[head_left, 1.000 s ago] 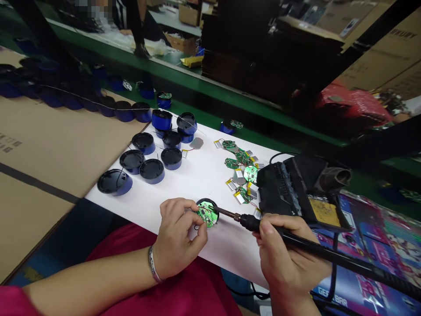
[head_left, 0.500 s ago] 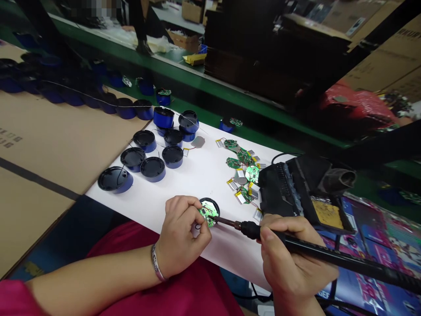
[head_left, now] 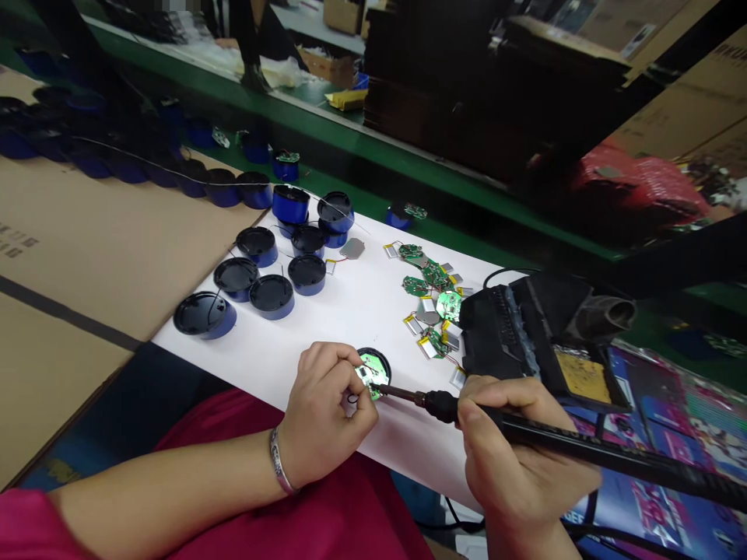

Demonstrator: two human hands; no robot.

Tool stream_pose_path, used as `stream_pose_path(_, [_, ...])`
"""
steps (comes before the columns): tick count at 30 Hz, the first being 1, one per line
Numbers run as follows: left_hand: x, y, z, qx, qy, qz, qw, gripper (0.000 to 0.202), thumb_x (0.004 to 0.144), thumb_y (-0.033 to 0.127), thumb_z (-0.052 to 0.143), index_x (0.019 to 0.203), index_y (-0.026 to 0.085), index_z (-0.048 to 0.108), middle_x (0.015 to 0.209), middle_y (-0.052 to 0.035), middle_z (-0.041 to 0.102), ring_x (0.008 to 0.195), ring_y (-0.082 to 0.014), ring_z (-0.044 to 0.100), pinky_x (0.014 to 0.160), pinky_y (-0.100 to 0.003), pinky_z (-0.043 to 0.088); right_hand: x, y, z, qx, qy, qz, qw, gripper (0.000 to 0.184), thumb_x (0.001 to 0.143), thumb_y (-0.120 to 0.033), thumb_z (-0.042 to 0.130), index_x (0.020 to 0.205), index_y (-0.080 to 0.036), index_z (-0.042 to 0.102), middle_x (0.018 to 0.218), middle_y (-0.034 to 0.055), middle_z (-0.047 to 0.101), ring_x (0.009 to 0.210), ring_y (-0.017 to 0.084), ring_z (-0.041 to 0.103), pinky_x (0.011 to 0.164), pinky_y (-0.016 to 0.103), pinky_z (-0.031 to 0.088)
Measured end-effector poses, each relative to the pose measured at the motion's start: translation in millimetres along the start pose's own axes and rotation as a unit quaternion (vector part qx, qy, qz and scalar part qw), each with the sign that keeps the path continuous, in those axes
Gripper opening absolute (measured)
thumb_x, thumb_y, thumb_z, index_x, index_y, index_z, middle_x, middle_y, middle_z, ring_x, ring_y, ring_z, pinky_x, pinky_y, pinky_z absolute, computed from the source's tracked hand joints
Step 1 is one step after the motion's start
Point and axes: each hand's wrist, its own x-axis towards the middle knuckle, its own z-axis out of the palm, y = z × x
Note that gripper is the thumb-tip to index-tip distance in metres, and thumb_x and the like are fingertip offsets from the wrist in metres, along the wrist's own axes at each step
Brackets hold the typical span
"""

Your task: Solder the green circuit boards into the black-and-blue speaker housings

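My left hand [head_left: 324, 408] is pinched shut at the edge of a round black housing with a green circuit board [head_left: 374, 365] inside, on the white sheet [head_left: 362, 311]; a thin wire seems to be between the fingers. My right hand [head_left: 513, 455] is wrapped round a black soldering iron [head_left: 525, 435]. The iron's metal tip touches the board's near edge, right beside my left fingertips.
Several blue and black round housings [head_left: 271, 295] stand at the sheet's left and along the cardboard [head_left: 87, 241]. Loose green boards with small batteries [head_left: 435, 307] lie in the middle. The black soldering stand with sponge [head_left: 548, 342] sits at the right. A green conveyor [head_left: 379, 155] runs behind.
The iron's tip slid left across the board toward my left fingers, which have closed in over the board's near edge. The view shifted slightly.
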Motion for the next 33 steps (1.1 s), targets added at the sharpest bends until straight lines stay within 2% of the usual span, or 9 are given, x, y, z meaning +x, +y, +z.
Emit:
stream_pose_path(8, [-1.9, -0.7, 0.9, -0.011, 0.0, 0.0, 1.0, 0.019, 0.073, 0.002, 0.055, 0.069, 0.02, 0.05, 0.09, -0.005, 0.058, 0.094, -0.022, 0.056, 0.08, -0.04, 0.046, 0.8, -0.1, 1.2, -0.017, 0.003, -0.003, 1.0, 0.01, 0.082, -0.014, 0.066, 0.078, -0.019, 0.059, 0.061, -0.0049, 0.05, 0.05, 0.011, 0.052, 0.048, 0.026, 0.039])
stream_pose_path(17, [-1.1, -0.6, 0.7, -0.018, 0.002, 0.0, 1.0, 0.02, 0.073, 0.001, 0.056, 0.069, 0.02, 0.05, 0.091, -0.0049, 0.058, 0.096, -0.0217, 0.056, 0.081, -0.039, 0.047, -0.6, 1.4, 0.4, 0.009, -0.002, 0.013, 1.0, 0.01, 0.083, -0.012, 0.065, 0.078, -0.018, 0.058, 0.062, -0.0046, 0.053, 0.049, 0.01, 0.049, 0.048, 0.026, 0.037])
stream_pose_path(27, [-1.0, -0.1, 0.8, -0.017, 0.0, 0.001, 1.0, 0.021, 0.073, 0.001, 0.055, 0.068, 0.02, 0.049, 0.088, -0.0045, 0.058, 0.096, -0.0213, 0.056, 0.081, -0.038, 0.047, 4.0, -4.7, 5.5, -0.049, 0.002, -0.005, 0.999, 0.013, 0.082, -0.015, 0.064, 0.073, -0.02, 0.056, 0.058, -0.0055, 0.05, 0.048, 0.01, 0.05, 0.046, 0.026, 0.039])
stream_pose_path(33, [-2.5, -0.5, -0.1, -0.021, -0.014, -0.006, 1.0, 0.021, 0.073, 0.001, 0.056, 0.069, 0.02, 0.049, 0.09, -0.0045, 0.058, 0.098, -0.0215, 0.056, 0.082, -0.038, 0.046, 3.4, -5.3, -0.7, -0.062, -0.045, -0.016, 0.997, 0.012, 0.08, -0.015, 0.066, 0.077, -0.02, 0.055, 0.061, -0.0052, 0.053, 0.051, 0.01, 0.052, 0.049, 0.026, 0.042])
